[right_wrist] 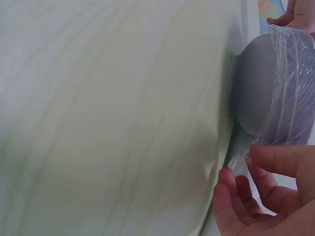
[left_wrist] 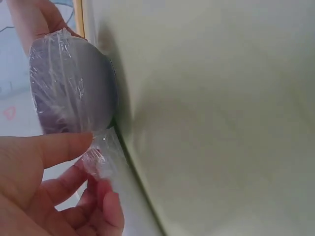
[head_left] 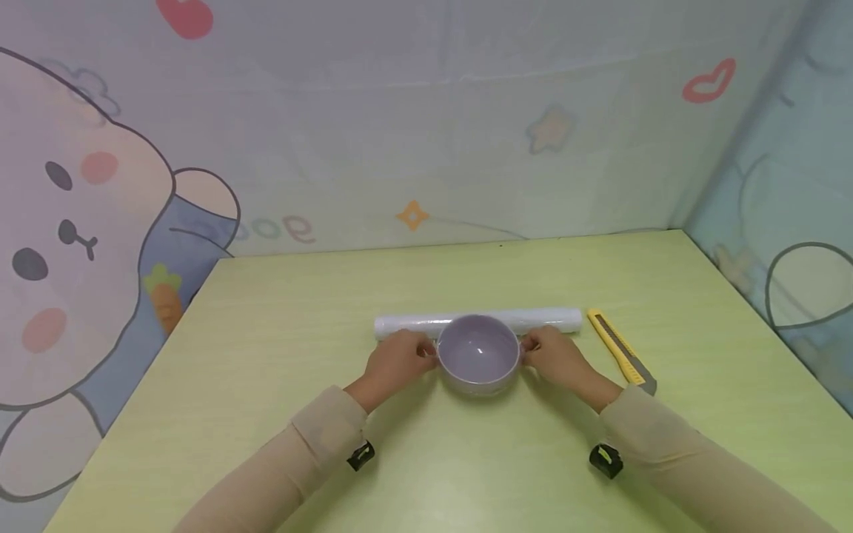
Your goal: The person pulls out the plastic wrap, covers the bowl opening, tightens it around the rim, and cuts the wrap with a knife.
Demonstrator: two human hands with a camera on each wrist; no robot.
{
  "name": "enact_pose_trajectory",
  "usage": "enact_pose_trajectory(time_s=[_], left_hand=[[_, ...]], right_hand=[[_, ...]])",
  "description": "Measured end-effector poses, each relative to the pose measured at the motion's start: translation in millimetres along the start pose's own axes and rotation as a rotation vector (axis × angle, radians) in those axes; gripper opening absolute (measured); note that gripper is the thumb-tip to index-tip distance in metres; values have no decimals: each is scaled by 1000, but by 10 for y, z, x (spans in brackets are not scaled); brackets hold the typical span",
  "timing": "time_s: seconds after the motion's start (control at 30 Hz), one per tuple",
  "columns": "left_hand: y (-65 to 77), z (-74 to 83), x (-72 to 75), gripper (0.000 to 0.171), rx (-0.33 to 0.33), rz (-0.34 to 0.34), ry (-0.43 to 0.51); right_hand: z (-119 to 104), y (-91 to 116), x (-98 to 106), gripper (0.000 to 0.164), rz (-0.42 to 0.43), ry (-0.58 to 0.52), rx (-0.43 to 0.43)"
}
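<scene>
A round lavender bowl [head_left: 478, 354] stands on the table, its mouth and upper side covered with clear plastic wrap [left_wrist: 66, 83]. At the bowl's left side my left hand [head_left: 402, 363] pinches a gathered edge of the wrap between thumb and fingers. My right hand [head_left: 556, 358] pinches the wrap on the opposite side, thumb against the index finger. In the right wrist view the wrap [right_wrist: 293, 78] lies in creases over the bowl [right_wrist: 253, 83], and its loose end hangs below the thumb.
Right behind the bowl lies a white roll of plastic wrap [head_left: 546, 320]. A yellow and grey utility knife [head_left: 620, 348] rests to the right of the roll, near my right forearm. The pale green table [head_left: 300, 296] ends at a printed cloth backdrop [head_left: 333, 148].
</scene>
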State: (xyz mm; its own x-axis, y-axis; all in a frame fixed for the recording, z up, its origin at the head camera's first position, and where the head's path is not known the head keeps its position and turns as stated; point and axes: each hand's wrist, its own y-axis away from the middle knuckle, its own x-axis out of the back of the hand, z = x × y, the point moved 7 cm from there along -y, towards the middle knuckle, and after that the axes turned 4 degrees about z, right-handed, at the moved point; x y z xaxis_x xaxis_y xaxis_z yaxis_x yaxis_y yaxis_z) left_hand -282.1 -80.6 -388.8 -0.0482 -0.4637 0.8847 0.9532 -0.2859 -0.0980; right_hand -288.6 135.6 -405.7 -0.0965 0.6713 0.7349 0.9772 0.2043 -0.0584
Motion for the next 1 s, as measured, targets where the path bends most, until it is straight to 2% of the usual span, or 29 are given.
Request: enact_pose_trajectory(time_s=[0.23,0.37,0.5,0.63,0.87,0.93,1.0], left_hand=[[7,-9,15,14,56,36,-2],[7,-54,-19,23,131,13,25],[-3,-76,-48,22,165,0,86],[-19,-52,-60,14,130,-1,123],[-49,-17,-78,15,91,40,137],[-44,-14,-89,14,82,41,155],[-23,-18,-128,17,93,-1,230]], right_hand=[[-5,-7,-13,11,-22,-22,-70],[12,2,-3,14,-18,-27,-99],[18,-6,-1,19,-10,-39,-102],[29,-14,-4,17,6,-51,-120],[26,-13,-21,5,44,-98,-147],[21,-2,-34,7,39,-140,-147],[10,23,-48,16,13,-208,-143]])
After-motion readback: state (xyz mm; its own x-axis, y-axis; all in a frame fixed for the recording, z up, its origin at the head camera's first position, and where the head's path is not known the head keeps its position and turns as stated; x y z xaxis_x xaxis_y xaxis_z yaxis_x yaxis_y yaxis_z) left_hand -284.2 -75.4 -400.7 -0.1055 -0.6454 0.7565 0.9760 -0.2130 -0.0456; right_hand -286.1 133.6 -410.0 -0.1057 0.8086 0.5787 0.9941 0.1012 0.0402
